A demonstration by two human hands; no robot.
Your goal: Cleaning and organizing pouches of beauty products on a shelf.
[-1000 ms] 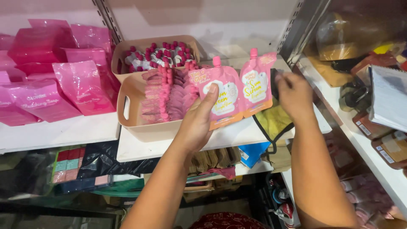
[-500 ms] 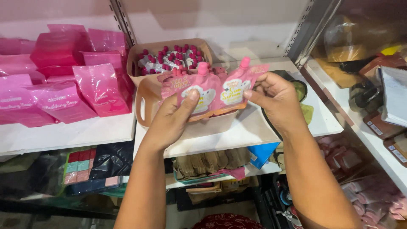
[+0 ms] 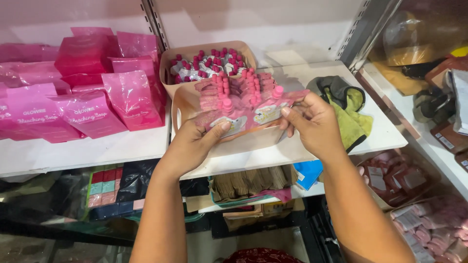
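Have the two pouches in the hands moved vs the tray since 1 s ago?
Yes. The pouches, held by the left hand and right hand, were upright in front of the tray; now they are tipped down over its front edge.

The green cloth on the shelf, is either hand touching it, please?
No, the green cloth lies apart, right of both hands on pink spouted pouches.

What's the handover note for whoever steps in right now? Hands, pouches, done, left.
Left hand: grips the left pink spouted pouch.
Right hand: grips the right pouch.
Both pouches are tilted over the front tan tray, against the pouch row in it.
Done: pouches brought to the tray.
Left: neither is released yet.
Beside: pink bags, green cloth.
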